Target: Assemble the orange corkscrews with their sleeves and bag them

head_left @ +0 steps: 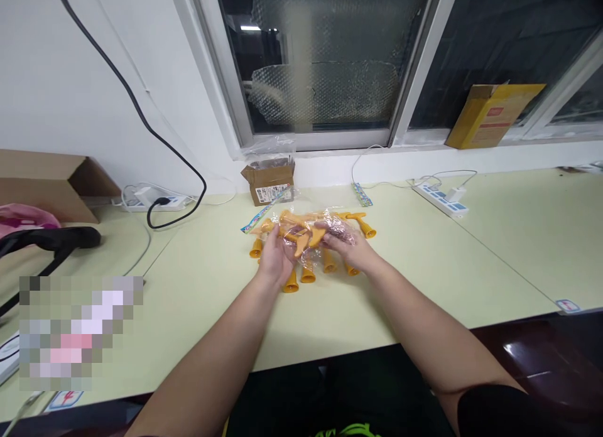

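My left hand (274, 259) is curled around the near-left side of a clear plastic bag (343, 228). My right hand (352, 248) grips the bag's right side, thumb and fingers pressed on the film. Orange curved plastic pieces (316, 236) show through or against the film between both hands; their exact kind I cannot make out. Several orange pieces with flared, horn-like ends (308, 275) lie on the table below and around the bag. A colourful printed header strip (258, 219) slants away at the bag's upper left.
Behind the bag stands an opened small cardboard box (271, 183) with clear film in it. Another printed strip (362, 195) lies at the back. Power strips (440, 199) with cables sit along the wall. A large carton (42, 179) and a black curved object (56, 239) occupy the left side.
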The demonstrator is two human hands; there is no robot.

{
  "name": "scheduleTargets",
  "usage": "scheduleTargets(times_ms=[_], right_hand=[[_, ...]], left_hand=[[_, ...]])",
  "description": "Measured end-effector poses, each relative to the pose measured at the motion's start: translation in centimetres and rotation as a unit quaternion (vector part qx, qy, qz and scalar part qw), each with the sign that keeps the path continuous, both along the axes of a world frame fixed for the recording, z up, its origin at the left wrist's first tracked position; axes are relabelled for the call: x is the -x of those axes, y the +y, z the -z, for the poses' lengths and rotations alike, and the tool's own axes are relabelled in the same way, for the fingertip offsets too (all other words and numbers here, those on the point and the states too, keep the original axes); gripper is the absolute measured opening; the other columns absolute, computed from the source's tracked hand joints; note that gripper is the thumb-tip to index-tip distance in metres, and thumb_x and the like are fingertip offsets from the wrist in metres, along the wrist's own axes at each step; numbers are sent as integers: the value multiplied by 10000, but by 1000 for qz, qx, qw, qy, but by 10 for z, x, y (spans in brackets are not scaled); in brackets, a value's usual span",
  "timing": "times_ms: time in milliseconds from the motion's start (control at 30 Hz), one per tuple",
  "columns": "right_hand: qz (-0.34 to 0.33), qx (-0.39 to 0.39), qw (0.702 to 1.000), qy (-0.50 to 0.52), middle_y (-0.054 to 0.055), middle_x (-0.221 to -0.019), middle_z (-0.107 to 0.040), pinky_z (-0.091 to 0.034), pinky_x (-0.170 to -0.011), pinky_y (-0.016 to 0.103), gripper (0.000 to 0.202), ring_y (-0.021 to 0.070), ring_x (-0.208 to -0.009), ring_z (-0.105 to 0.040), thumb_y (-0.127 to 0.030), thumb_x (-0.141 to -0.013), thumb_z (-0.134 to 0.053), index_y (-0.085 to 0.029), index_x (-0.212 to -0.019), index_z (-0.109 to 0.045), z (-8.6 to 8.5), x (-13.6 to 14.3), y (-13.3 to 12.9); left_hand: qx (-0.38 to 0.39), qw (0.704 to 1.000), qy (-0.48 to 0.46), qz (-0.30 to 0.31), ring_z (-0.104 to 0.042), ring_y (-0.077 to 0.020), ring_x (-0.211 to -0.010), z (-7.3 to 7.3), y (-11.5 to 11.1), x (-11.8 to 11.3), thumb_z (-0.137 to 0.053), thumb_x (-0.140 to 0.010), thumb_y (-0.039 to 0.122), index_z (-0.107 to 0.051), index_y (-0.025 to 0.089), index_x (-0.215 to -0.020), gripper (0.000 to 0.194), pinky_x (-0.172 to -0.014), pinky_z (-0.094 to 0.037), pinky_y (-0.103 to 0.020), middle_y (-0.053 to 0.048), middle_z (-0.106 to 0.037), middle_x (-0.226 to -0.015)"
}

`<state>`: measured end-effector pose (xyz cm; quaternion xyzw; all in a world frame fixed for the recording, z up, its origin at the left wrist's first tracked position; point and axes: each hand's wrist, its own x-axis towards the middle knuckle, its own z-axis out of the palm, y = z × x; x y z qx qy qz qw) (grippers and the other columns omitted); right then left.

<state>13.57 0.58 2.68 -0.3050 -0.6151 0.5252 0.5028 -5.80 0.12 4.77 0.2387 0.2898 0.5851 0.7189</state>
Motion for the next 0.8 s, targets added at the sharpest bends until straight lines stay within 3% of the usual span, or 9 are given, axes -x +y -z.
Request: scheduleTargets(times_ms=[133,433,667,800], right_hand=[[43,-51,997,-45,75,-1116,-729,-582,-955,447,360,252,-998,-713,-461,-854,-751,-260,-1144,-676,3,12,-3],[-9,-60,998,-27,80,-1231,-708,-548,-1005,440,391,286,-1124,-685,-483,-751,-822,-242,-1047,-735,-4,8,-6],[19,-49,997,-47,68,-1061,-730,-563,-963,459,292,274,-1000,-702,-479,-762,-824,-244,-868,-688,-6,6,-5],[53,-74,994,-62,71,-1156,-711,-548,-1004,451,248,270,-1095,-678,-487,-842,-748,-265,-881,-646,-3,10,-7]], left_hand=[[3,999,36,10,-757,-256,-968,6,-1,-5,-476,-1021,352,-662,143,-1213,339,-885,-617,-407,-114,-775,-1043],[46,997,66,1,-758,-268,-967,1,-6,-9,-527,-986,327,-697,142,-1129,290,-927,-602,-441,-108,-788,-1013],[27,999,19,-28,-764,-272,-960,-2,-6,-10,-566,-973,303,-666,130,-1170,280,-937,-602,-452,-129,-771,-1011],[-29,998,35,-44,-752,-264,-1024,1,-6,-11,-715,-874,163,-640,174,-1165,301,-962,-590,-439,-96,-773,-1040]])
